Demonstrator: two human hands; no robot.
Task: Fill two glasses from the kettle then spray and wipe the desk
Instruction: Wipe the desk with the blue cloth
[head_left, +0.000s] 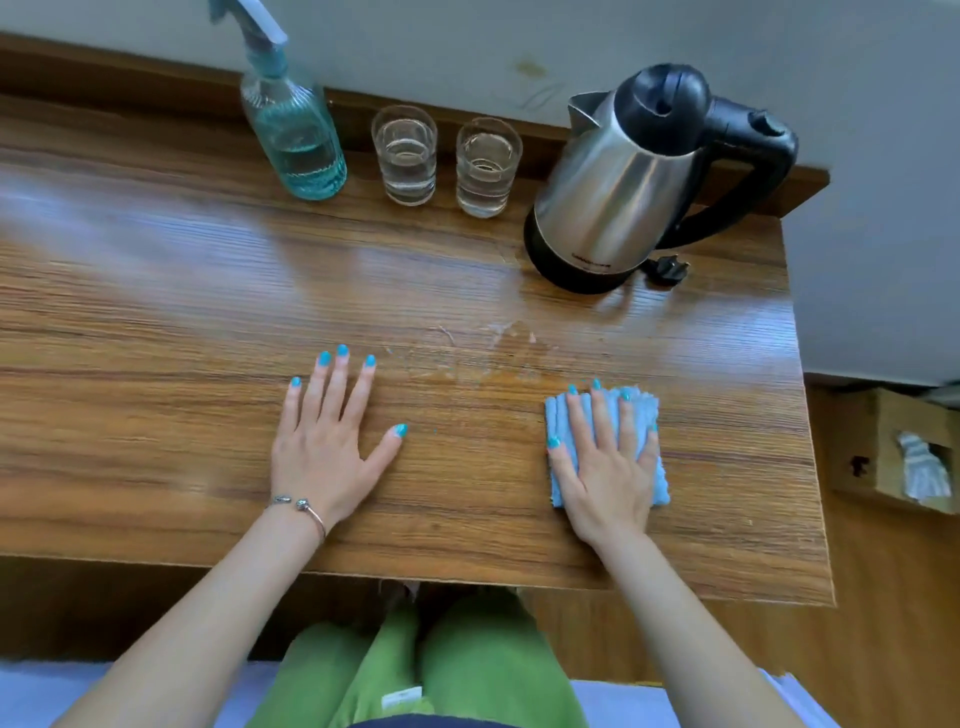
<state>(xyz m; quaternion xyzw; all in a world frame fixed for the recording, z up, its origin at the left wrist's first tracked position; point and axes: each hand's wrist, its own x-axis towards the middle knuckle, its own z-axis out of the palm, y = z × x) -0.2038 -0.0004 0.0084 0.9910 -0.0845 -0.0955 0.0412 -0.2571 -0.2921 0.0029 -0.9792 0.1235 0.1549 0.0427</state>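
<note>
A steel kettle with a black handle stands at the back right of the wooden desk. Left of it are two glasses, both holding water. A clear spray bottle with bluish liquid stands further left. My right hand lies flat with straight fingers on a folded light-blue cloth, pressing it onto the desk near the front right. My left hand rests flat on the bare wood, fingers spread. Wet droplets and smears lie between the hands and the kettle.
The kettle's plug lies on the desk beside its base. The desk's right edge is just past the cloth. A cardboard box with a rag in it sits on the floor at the right. A wall runs behind the desk.
</note>
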